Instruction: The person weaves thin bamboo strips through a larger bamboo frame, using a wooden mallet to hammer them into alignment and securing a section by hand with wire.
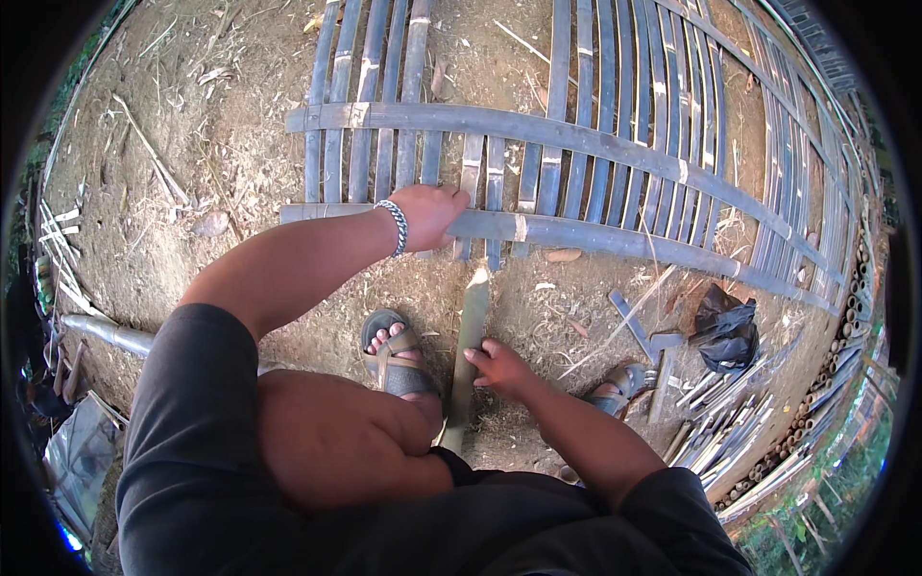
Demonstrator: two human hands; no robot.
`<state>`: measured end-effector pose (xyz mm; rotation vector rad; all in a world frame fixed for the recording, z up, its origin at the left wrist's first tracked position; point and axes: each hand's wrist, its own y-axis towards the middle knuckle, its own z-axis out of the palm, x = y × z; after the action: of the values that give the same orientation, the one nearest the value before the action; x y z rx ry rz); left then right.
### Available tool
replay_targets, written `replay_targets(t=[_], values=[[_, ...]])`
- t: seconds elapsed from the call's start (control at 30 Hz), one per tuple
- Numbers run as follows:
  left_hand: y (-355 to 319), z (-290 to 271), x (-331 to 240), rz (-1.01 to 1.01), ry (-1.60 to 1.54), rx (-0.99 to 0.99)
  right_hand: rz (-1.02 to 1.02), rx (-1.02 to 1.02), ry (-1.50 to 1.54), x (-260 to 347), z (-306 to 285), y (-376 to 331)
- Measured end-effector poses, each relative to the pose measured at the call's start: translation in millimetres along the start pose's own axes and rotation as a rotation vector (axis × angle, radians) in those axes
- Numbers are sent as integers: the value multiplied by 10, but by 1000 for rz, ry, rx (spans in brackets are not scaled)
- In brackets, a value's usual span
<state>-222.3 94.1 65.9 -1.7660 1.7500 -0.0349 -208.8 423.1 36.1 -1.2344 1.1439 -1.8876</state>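
Observation:
A lattice of split bamboo slats (576, 182) lies on the ground ahead, crossed by a far bamboo rail (576, 134) and a near bamboo rail (595, 235). My left hand (429, 217), with a chain bracelet at its wrist, is closed on the near rail, where short slats pass over and under. Its fingertips are partly hidden. In my right hand (501, 370) is a wide greenish bamboo strip (473, 317), gripped at its side. The strip points away from me, its pale cut end just short of the near rail. Its lower end runs out of sight by my clothing.
My sandalled feet (396, 355) stand on either side of the strip. To the right lie a black plastic bag (725, 331), loose bamboo offcuts (634, 326) and a pile of thin strips (730, 422). A bamboo pole (110, 334) lies at the left. Shavings litter the dirt.

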Motion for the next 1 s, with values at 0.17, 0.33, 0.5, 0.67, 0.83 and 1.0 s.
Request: replay_targets(t=[0.17,0.33,0.5,0.67,0.83,1.0], values=[[-16,14,17,28,-19,-50,-49,-103,-99,51,62,69],[-3,13,24,36,-24,-55,-67,-135,-90,67,27,59],[-33,-24,6,40,-40,-85,-117,-150,-112,204,36,141],[-76,-59,-14,37,-43,-107,-118,-134,-153,213,-15,203],[-109,-89,-44,36,-47,-134,-182,-174,-179,194,20,162],[-142,-113,-54,46,-47,-143,-185,-158,-247,278,25,131]])
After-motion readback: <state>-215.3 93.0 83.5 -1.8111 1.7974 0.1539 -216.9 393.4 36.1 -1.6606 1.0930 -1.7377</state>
